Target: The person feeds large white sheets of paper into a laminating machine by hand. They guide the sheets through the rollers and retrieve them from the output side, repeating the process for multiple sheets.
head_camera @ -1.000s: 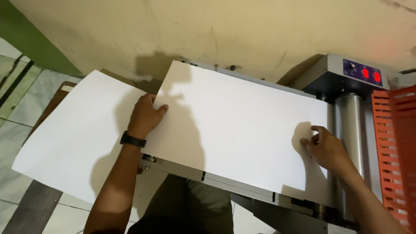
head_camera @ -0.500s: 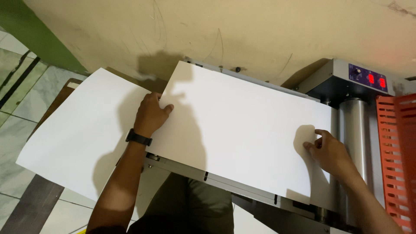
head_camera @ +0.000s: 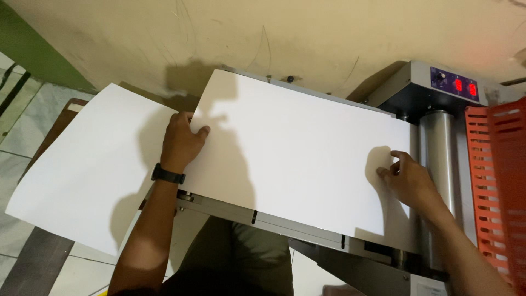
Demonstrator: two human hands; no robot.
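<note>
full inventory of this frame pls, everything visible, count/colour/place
white sheet: 1, white, flat on the machine's feed table
second white sheet: 1, white, left of the machine, overhanging the floor
roller machine: 1, grey, with a red-lit panel, against the wall
steel roller: 1, silver, at the machine's right end
crate: 1, orange, far right
wall: 1, beige, behind
tiled floor: pale grey, left
wristwatch: 1, black, left wrist
left hand: on the sheet's left edge
right hand: on the sheet's right edge

Light's pretty bright from overhead on my feed, so the white sheet (head_camera: 307, 159) nearly blows out. Hard shadows fall under both hands, and the edges warp a bit.
</note>
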